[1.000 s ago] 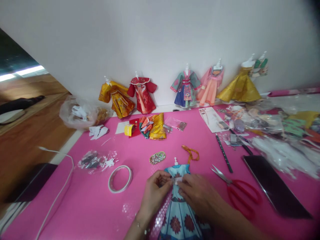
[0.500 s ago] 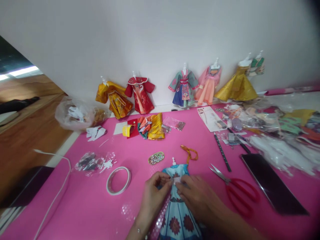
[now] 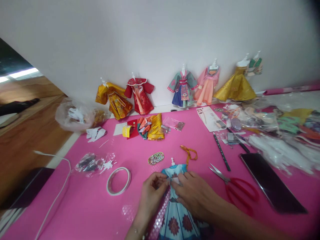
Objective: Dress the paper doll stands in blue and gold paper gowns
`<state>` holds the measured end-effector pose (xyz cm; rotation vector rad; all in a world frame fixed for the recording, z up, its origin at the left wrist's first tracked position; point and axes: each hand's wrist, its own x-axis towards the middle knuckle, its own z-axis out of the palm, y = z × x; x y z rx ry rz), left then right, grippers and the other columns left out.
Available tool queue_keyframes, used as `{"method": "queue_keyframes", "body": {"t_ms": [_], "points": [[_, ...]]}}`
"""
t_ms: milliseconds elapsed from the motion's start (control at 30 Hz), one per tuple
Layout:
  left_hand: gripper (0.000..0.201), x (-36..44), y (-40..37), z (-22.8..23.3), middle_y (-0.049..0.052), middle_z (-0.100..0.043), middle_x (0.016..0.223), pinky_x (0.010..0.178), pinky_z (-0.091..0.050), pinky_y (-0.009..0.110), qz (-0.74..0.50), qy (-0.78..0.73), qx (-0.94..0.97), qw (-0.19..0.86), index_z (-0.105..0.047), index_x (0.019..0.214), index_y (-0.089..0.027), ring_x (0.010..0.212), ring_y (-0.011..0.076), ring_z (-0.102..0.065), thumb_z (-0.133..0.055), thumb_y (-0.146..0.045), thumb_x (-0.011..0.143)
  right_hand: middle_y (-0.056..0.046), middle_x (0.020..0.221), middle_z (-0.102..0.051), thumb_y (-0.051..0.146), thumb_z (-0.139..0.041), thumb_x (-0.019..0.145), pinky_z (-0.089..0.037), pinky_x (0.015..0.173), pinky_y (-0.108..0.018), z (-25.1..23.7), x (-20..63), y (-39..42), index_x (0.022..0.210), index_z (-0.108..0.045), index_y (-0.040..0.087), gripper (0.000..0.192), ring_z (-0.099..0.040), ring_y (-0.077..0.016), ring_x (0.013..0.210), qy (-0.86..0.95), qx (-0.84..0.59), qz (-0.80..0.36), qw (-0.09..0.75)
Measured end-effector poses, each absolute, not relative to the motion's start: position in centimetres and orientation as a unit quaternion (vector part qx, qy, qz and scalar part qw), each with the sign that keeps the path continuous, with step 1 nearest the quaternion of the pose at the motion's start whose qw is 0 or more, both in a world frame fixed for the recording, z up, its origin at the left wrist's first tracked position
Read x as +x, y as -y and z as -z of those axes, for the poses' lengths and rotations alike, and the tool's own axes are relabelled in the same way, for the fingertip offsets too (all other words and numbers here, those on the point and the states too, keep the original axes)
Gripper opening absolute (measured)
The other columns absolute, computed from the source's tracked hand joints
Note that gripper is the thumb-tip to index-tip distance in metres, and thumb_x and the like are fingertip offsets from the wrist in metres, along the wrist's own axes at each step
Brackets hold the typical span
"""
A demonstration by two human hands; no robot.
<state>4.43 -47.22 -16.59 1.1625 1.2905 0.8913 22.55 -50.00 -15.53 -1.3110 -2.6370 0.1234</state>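
I see a big pink surface [image 3: 100,213]. A blue paper dress [image 3: 178,216] lies flat on it, close to me. My left hand [image 3: 151,195] and right hand [image 3: 196,196] pinch its waist, fingers closed on it. Red scissors [image 3: 237,191] and a tape ring [image 3: 118,180] lie nearby.

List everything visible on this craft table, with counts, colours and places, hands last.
blue paper dress: 1, blue with red flowers, front centre under both hands
finished paper dresses: 6, gold, red, teal, pink, yellow, green, standing along wall
tape roll: 1, white, left of hands
scissors: 1, red handles, right of hands
phone: 1, black, far right
orange ribbon: 1, behind dress
pink mat: 1, covers table
left hand: pinching dress waist
right hand: pinching dress waist
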Motion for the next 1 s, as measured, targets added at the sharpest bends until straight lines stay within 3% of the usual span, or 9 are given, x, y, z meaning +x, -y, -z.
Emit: {"method": "queue_keyframes", "body": {"t_ms": [133,267,367,533,700,1000], "points": [[0.012,5.0,47.1,16.7,0.002,-0.067,0.071,0.064,-0.046,0.024,-0.364,-0.536,0.532,0.545,-0.067,0.079,-0.015,0.066,0.0142,-0.059,-0.073,-0.023,0.073,-0.004,0.09,-0.062,0.042,-0.072,0.082,-0.035,0.07,-0.04,15.9,22.4,50.1,0.102,-0.059,0.019,0.034,-0.053,-0.0255,0.081,0.892,-0.44,-0.028,0.098],[0.009,5.4,46.7,16.7,0.001,-0.067,0.07,0.064,-0.046,0.023,-0.362,-0.533,0.537,0.544,-0.067,0.079,-0.015,0.065,0.014,-0.059,-0.071,-0.02,0.073,-0.004,0.089,-0.062,0.039,-0.073,0.083,-0.035,0.069,-0.038,16.1,22.9,50.5,0.112,-0.057,0.018,0.039,-0.054,-0.025,0.08,0.889,-0.442,-0.028,0.116],[0.01,5.5,46.6,16.6,0.001,-0.066,0.069,0.062,-0.045,0.023,-0.358,-0.528,0.531,0.557,-0.066,0.079,-0.014,0.064,0.0135,-0.058,-0.071,-0.021,0.073,-0.003,0.09,-0.064,0.026,-0.069,0.086,-0.035,0.067,-0.037,15.6,23.5,50.7,0.114,-0.056,0.017,0.033,-0.055,-0.0234,0.078,0.893,-0.428,-0.048,0.133],[0.013,5.3,46.8,16.6,0.0,-0.065,0.068,0.06,-0.044,0.022,-0.358,-0.532,0.531,0.554,-0.066,0.08,-0.014,0.062,0.0128,-0.057,-0.072,-0.023,0.073,-0.003,0.092,-0.065,0.006,-0.063,0.081,-0.03,0.062,-0.036,14.8,24.0,50.9,0.101,-0.057,0.018,0.024,-0.054,-0.0219,0.075,0.899,-0.405,-0.053,0.159],[0.008,5.2,47.1,16.7,0.001,-0.068,0.07,0.065,-0.047,0.023,-0.346,-0.54,0.563,0.522,-0.067,0.079,-0.015,0.067,0.0145,-0.061,-0.07,-0.02,0.074,-0.002,0.09,-0.064,0.007,-0.062,0.082,-0.028,0.061,-0.036,15.1,23.6,50.9,0.089,-0.057,0.02,0.015,-0.053,-0.0223,0.076,0.896,-0.413,-0.069,0.151],[0.004,5.8,47.4,16.8,0.0,-0.071,0.072,0.065,-0.049,0.024,-0.337,-0.542,0.612,0.467,-0.068,0.077,-0.017,0.068,0.0158,-0.064,-0.065,-0.017,0.078,-0.006,0.094,-0.064,0.012,-0.055,0.088,-0.033,0.066,-0.037,15.6,23.3,51.4,0.104,-0.059,0.018,0.017,-0.054,-0.0239,0.082,0.87,-0.449,-0.114,0.166]]}}
